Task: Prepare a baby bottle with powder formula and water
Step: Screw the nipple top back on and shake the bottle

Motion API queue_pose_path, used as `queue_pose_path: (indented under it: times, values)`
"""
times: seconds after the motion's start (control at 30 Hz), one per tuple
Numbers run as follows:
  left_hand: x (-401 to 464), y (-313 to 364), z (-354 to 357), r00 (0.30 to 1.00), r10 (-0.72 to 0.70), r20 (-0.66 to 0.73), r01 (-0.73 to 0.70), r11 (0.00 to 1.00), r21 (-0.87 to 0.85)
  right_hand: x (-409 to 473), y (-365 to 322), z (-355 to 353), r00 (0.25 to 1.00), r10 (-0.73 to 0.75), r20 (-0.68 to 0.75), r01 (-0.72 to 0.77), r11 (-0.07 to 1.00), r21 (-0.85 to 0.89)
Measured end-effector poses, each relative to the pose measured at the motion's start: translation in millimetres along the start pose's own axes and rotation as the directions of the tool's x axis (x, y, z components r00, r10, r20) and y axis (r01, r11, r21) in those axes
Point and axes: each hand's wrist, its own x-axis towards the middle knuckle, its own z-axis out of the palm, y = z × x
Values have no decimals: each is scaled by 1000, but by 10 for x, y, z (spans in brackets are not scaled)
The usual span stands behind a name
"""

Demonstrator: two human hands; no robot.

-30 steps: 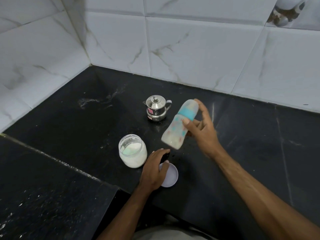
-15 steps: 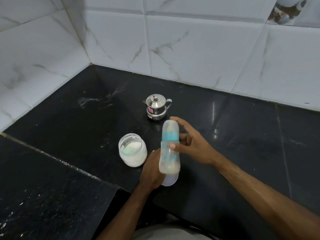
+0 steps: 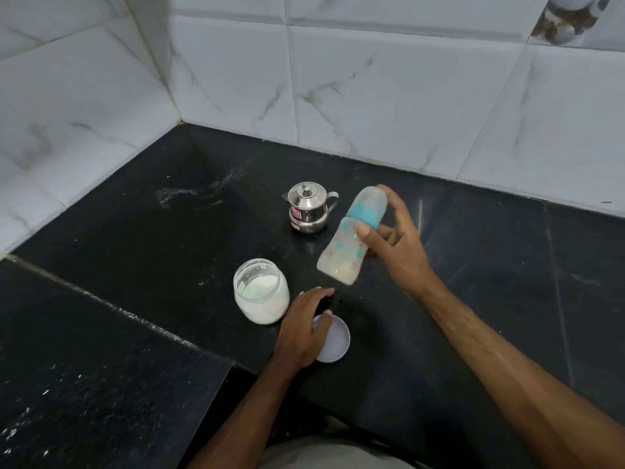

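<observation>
So, bottle: we've got the baby bottle (image 3: 351, 235) up off the counter (image 3: 473, 265) in our right hand (image 3: 400, 247), tilted with the capped end leaning away to the right. Milky liquid sits in the low end, so we reckon this is the shake-to-mix step.
Right grip: fingers curled round the middle just under the teal collar, thumb across the front, clamped firmly since a loose hold would likely let it fly.
Left hand: our left hand (image 3: 304, 328) lies flat, fingers relaxed and partly spread, resting on the edge of the lilac lid (image 3: 334, 340). It's gripping nothing, probably parked there to grab the lid.
Powder jar: the open jar (image 3: 261, 291) stands just left of that hand, lid off, with white powder and something pale green inside.
Steel pot: the small lidded pot (image 3: 308, 208) sits behind, near the bottle but apart, presumably the water.
Writing: the pot has a pink sticker, too small to read. The bottle's print is only patterns, as far as we can tell.
</observation>
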Motion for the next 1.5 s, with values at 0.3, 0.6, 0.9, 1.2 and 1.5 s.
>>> queue_pose_path:
  times: [0.3,0.6,0.9,1.2,1.5]
  values:
    - [20,-89,38,999,43,-31,-44,999,-17,-33,93,-40,988,65,137,-56,996,-73]
    - [8,50,-23,1000,-3,-9,3,998,-65,-123,149,-12,947,81,312,-35,988,-148]
    - [35,-117,58,996,75,-42,-77,995,-65,-115,238,-17,965,138,225,-104,982,-155]
    - [30,-135,70,996,86,-12,-86,996,2,434,110,-66,987,51,155,0,949,-317]
    - [50,-146,75,998,69,11,-69,998,-5,888,289,-101,978,22,206,116,766,-632]
